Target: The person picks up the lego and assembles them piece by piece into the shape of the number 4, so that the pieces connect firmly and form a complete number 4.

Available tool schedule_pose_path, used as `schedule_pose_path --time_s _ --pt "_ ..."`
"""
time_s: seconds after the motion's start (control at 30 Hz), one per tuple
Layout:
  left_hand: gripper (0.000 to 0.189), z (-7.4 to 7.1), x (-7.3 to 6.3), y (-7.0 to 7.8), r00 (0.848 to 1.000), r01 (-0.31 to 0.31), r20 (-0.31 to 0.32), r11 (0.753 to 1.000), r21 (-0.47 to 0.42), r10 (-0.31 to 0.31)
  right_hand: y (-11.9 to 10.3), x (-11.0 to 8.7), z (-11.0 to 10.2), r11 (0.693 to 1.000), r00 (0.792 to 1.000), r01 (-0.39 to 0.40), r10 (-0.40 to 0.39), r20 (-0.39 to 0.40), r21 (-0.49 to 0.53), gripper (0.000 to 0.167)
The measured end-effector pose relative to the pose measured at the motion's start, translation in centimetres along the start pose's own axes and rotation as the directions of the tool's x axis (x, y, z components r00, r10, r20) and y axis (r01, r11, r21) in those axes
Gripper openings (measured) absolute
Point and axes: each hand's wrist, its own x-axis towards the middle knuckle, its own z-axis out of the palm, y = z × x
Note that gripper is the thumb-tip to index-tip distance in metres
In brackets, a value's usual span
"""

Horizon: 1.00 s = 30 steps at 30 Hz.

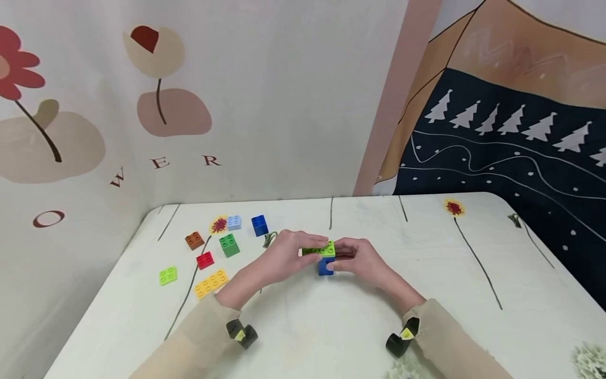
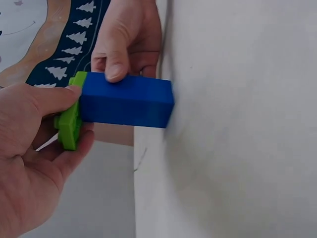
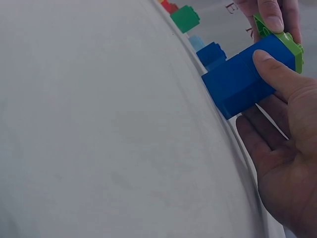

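Note:
A tall blue block [image 2: 126,101] stands near the middle of the table with a flat lime green brick [image 1: 327,248] across its top. The green brick juts out past the block on the left. My left hand [image 1: 286,258] pinches that overhanging part between thumb and fingers. From the other side, my right hand [image 1: 363,263] grips the blue block, its thumb [image 3: 272,69] along one face and its fingers behind. In the right wrist view the block's lower end is right at the tabletop. Part of the green brick is hidden by my left fingers.
Loose bricks lie to the left: dark blue [image 1: 259,225], light blue [image 1: 234,222], green [image 1: 229,245], brown [image 1: 194,240], red [image 1: 205,260], lime [image 1: 168,276] and a long yellow one [image 1: 211,283]. A printed curtain [image 1: 284,105] hangs behind the table [image 1: 303,326].

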Motion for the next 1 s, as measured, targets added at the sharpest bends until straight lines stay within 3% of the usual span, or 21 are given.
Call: schedule_pose_path --time_s 0.2,0.33,0.63,1.0 --pt "0.046 0.8 -0.9 -0.6 0.995 0.031 -0.089 0.994 -0.104 -0.041 0.1 0.1 -0.1 1.000 1.000 -0.016 0.016 -0.008 -0.016 0.039" --pt "0.051 0.6 -2.1 -1.1 0.990 0.075 -0.103 0.986 -0.151 -0.092 0.0 0.0 0.0 0.999 0.999 -0.033 0.033 -0.004 -0.027 0.040" --pt "0.057 -1.7 -5.6 -2.3 0.970 0.183 -0.125 0.963 -0.200 -0.210 -0.5 0.2 0.2 0.997 0.998 -0.054 0.053 -0.022 -0.049 0.038" --pt "0.052 -5.1 -10.7 -3.7 0.934 0.257 -0.231 0.962 -0.095 -0.272 -0.6 0.2 0.2 0.996 0.999 -0.042 0.041 -0.014 -0.083 0.038"
